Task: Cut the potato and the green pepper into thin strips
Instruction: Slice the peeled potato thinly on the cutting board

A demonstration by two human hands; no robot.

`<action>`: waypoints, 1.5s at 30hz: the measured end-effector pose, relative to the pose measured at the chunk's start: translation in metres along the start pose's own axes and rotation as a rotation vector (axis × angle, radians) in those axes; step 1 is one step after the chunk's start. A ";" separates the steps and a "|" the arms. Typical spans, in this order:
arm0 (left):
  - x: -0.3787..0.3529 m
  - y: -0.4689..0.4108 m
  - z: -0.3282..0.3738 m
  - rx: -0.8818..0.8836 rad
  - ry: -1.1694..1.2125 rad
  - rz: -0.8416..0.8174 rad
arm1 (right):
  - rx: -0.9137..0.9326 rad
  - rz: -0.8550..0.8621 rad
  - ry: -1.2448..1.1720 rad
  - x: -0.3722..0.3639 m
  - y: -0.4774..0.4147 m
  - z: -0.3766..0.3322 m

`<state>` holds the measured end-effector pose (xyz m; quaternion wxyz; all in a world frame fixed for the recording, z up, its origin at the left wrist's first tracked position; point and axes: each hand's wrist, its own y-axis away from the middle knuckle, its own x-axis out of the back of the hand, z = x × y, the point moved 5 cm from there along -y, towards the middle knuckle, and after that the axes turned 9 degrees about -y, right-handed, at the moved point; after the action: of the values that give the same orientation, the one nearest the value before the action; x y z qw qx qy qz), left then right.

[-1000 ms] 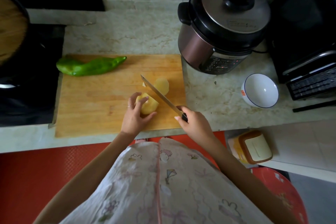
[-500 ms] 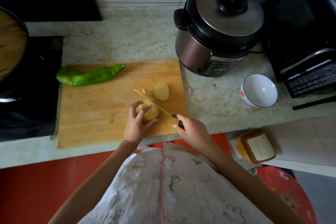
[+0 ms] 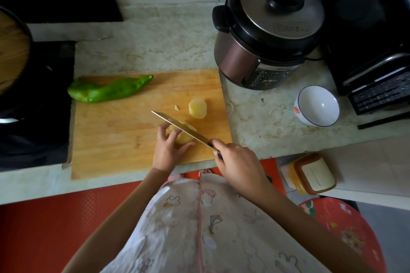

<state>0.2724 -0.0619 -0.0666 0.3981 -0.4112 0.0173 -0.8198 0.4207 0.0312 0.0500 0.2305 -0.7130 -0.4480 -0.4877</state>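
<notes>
While the left hand curls its fingers and thumb round a pale yellow peeled potato half near the front right of the rectangular light wooden cutting board, the right hand grips the dark handle of a long steel kitchen knife. The blade lies slantwise across the top of that held piece, just beside the left fingertips, with its tip pointing away and to the left. A thin ring shows on 1 left finger. A 2nd rounded potato piece lies further back on the board, apart from the blade, and a tiny pale scrap lies just beside it on the left. The long, glossy green pepper lies whole along the board's back left corner, its thick end at the left edge. The board lies on a pale marbled stone table. Behind the board's right corner stands a bronze and black electric pressure cooker, and near it sit a white bowl with a blue rim and a black countertop oven. Left of the board are a black hob and a dark pan under a wooden lid. Below the table edge show a red floor mat, an orange box with a cream lid and a red patterned stool.
</notes>
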 end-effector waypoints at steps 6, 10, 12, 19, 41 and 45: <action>-0.001 0.000 0.000 -0.008 0.010 0.000 | -0.006 0.025 0.021 0.003 0.000 -0.007; -0.002 0.001 -0.002 -0.014 -0.026 0.009 | -0.029 0.016 0.037 0.003 -0.002 -0.008; -0.002 0.001 -0.002 -0.021 -0.036 0.009 | -0.026 -0.005 0.045 0.002 -0.003 -0.008; 0.000 0.000 -0.001 -0.035 -0.040 0.021 | -0.035 -0.061 0.044 0.003 -0.005 -0.009; -0.001 -0.003 0.000 -0.127 -0.069 0.087 | -0.093 -0.193 0.063 0.016 -0.018 -0.018; 0.001 -0.003 0.001 -0.112 -0.103 0.100 | -0.099 -0.210 0.078 0.017 -0.023 -0.016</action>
<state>0.2709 -0.0602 -0.0646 0.4154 -0.4732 0.0631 -0.7743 0.3956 0.0373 0.0694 0.1598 -0.6530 -0.4863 -0.5581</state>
